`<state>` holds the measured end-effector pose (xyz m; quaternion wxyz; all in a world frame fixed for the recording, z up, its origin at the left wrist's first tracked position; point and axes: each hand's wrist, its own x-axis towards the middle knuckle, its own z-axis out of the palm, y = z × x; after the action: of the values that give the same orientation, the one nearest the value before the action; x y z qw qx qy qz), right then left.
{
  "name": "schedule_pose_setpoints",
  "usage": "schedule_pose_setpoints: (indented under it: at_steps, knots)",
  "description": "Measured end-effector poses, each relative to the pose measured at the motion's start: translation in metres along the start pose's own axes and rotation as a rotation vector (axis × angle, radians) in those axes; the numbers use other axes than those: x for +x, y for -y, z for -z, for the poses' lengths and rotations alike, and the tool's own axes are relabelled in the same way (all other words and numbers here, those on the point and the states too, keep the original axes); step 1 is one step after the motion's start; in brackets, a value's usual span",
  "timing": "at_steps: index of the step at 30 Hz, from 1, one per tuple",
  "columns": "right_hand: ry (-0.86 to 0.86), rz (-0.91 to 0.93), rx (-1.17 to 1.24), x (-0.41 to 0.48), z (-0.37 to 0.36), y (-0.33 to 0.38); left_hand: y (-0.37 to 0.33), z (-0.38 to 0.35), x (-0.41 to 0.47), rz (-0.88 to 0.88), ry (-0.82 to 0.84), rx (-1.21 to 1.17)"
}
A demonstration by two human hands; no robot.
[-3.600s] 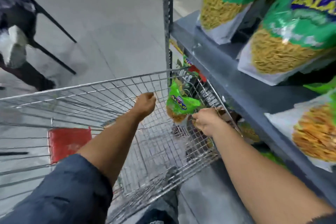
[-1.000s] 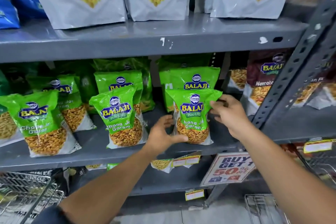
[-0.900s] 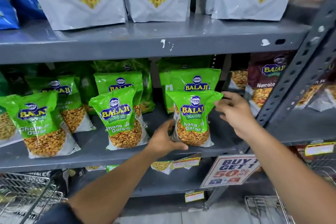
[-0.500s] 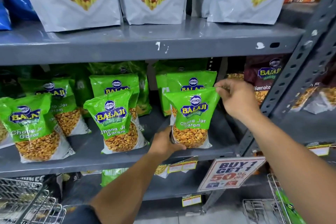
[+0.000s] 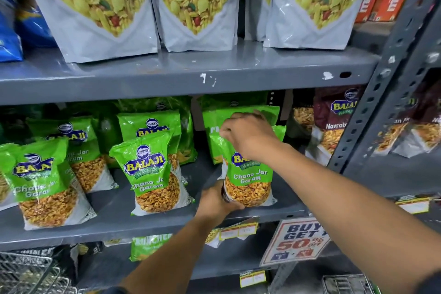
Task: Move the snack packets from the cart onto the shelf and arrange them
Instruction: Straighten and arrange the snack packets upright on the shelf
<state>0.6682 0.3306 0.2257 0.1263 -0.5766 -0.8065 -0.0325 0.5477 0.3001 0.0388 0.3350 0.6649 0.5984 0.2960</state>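
A green Balaji Wafers "Chana Jor Garam" packet [image 5: 249,179] stands upright near the front edge of the grey metal shelf [image 5: 152,224], toward its right end. Its upper half is bright green with a blue and yellow logo; the lower part shows a picture or window of orange-brown flattened chickpeas above a white base. The film is glossy and slightly creased at the top.

The right hand [image 5: 248,137] reaches in from the right and is closed over the packet's top seam, fingers pinched on the green film at its upper left corner. The left hand [image 5: 216,201] comes up from below and is clamped around the packet's lower left edge, thumb across the front of the base; its other fingers are hidden behind the bag, so how far they wrap is hard to tell.

Directly behind this packet another green packet [image 5: 241,114] of the same brand leans against the back. To the left stands a matching Chana Jor Garam packet [image 5: 152,174], apart from the held one, with more of them in rows further left. A maroon Balaji Navratan bag [image 5: 334,122] sits to the right, beside the slotted upright [image 5: 372,112]. Large grey mixture pouches [image 5: 195,5] fill the shelf above. A "Buy 1 Get 1 50% off" sign [image 5: 298,241] hangs below the shelf edge, and the wire cart [image 5: 28,274] shows at bottom left.
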Motion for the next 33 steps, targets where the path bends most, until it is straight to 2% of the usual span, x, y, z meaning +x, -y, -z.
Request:
schedule_pose_setpoints:
  at_steps: [3, 5, 6, 8, 12, 13, 17, 20, 22, 24, 26, 28, 30, 31, 33]
  knots:
    - [-0.183, -0.046, -0.014, -0.002, -0.006, -0.004, 0.002, 0.000, 0.002, 0.003, -0.005, 0.005]
    - [-0.200, -0.054, 0.108, -0.008, -0.006, -0.008, 0.003, -0.001, 0.002, -0.008, -0.003, 0.008]
    - [-0.148, -0.045, 0.143, -0.010, -0.002, -0.012, 0.003, -0.001, 0.002, -0.014, -0.007, 0.009]
    - [0.019, -0.036, 0.019, -0.015, 0.011, -0.025, 0.004, -0.002, 0.002, -0.027, -0.014, 0.002]
    - [0.331, -0.165, -0.195, -0.023, 0.041, -0.062, 0.009, -0.003, 0.002, -0.014, 0.000, -0.039]
    - [0.356, -0.193, -0.200, -0.023, 0.045, -0.071, 0.010, -0.004, 0.003, -0.013, 0.004, -0.044]
    - [0.281, -0.266, -0.143, -0.020, 0.050, -0.080, 0.010, -0.005, 0.002, 0.001, 0.025, -0.108]
    - [0.314, -0.251, -0.215, -0.021, 0.048, -0.065, 0.005, 0.001, -0.002, -0.027, 0.062, -0.158]
    - [0.243, -0.172, -0.229, -0.022, 0.051, -0.043, 0.007, 0.006, -0.015, -0.079, 0.049, -0.243]
    - [0.139, -0.039, -0.142, -0.020, 0.051, -0.016, 0.023, 0.012, -0.039, -0.082, -0.077, -0.250]
    - [0.097, 0.089, 0.029, -0.015, 0.041, 0.016, 0.052, 0.024, -0.073, -0.112, -0.315, -0.229]
    - [0.111, 0.165, 0.156, -0.001, 0.025, 0.046, 0.083, 0.049, -0.096, -0.128, -0.585, -0.201]
    - [0.155, 0.171, 0.259, 0.019, 0.009, 0.070, 0.108, 0.084, -0.095, -0.017, -0.712, -0.101]
    - [0.171, 0.165, 0.288, 0.029, 0.003, 0.081, 0.116, 0.103, -0.088, 0.056, -0.667, -0.082]
    - [0.183, 0.169, 0.269, 0.046, -0.009, 0.097, 0.123, 0.133, -0.069, 0.124, -0.410, -0.197]
